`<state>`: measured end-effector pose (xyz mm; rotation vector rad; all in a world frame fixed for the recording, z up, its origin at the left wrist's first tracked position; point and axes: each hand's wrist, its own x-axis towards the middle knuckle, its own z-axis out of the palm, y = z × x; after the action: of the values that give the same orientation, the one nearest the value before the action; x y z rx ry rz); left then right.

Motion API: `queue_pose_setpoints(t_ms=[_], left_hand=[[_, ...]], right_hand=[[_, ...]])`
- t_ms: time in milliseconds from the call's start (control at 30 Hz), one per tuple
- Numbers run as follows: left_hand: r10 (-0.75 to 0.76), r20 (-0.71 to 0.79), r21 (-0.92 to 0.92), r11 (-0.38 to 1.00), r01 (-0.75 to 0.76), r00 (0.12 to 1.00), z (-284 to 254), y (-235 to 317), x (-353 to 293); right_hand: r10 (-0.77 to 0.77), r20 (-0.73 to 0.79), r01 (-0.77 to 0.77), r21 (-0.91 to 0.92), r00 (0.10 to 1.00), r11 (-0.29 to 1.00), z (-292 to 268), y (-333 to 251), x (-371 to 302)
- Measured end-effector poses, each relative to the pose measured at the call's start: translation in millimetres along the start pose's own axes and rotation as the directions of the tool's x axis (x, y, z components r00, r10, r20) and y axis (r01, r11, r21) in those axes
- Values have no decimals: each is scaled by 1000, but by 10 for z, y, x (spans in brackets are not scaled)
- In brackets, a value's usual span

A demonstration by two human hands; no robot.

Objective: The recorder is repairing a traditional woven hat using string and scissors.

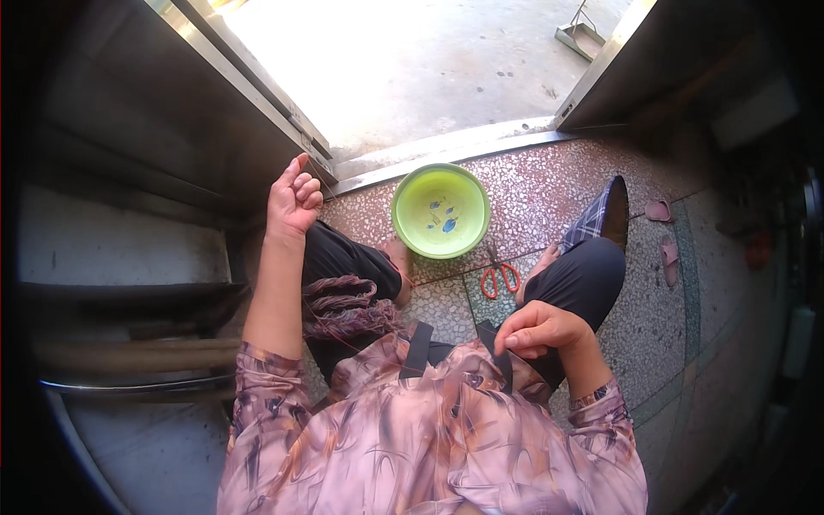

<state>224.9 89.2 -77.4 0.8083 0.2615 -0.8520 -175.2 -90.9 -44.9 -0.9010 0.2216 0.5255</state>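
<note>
My left hand is raised beside the door frame at the far left, its fingers curled and the thumb side up. Whatever it pinches, if anything, is too fine to make out. Over my left thigh lies a skein of purplish-red yarn, with a thin red strand trailing below it. Above my right thigh, my right hand is closed with thumb and forefinger together; what is between them is hidden or too small. Red-handled scissors rest on the floor between my feet, apart from both hands. Beyond them stands a green plastic basin with blue printed shapes inside.
A metal door sill crosses ahead, with an open doorway onto bright concrete. A dustpan stands outside. Pink slippers lie on the speckled floor at right. A checked cloth shoe is by my right knee. Dark furniture borders the left.
</note>
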Motion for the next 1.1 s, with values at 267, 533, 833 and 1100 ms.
queue_pose_setpoints(t_ms=[267, 533, 833, 1100], left_hand=[[107, -150, 14, 994, -107, 983, -313, 290, 156], [124, -255, 40, 992, -118, 959, -575, 404, 374], [145, -318, 55, 989, -135, 937, -834, 548, 466], [234, -493, 479, 877, 36, 838, -1071, 619, 600]], right_hand=[[-544, -71, 542, 255, 836, 801, -120, -10, -532], [-789, -84, 786, 195, 609, 586, -108, -100, -815], [-716, -255, 757, 133, 650, 639, -57, -146, -833], [-267, -436, 354, 132, 860, 926, 372, -297, 237]])
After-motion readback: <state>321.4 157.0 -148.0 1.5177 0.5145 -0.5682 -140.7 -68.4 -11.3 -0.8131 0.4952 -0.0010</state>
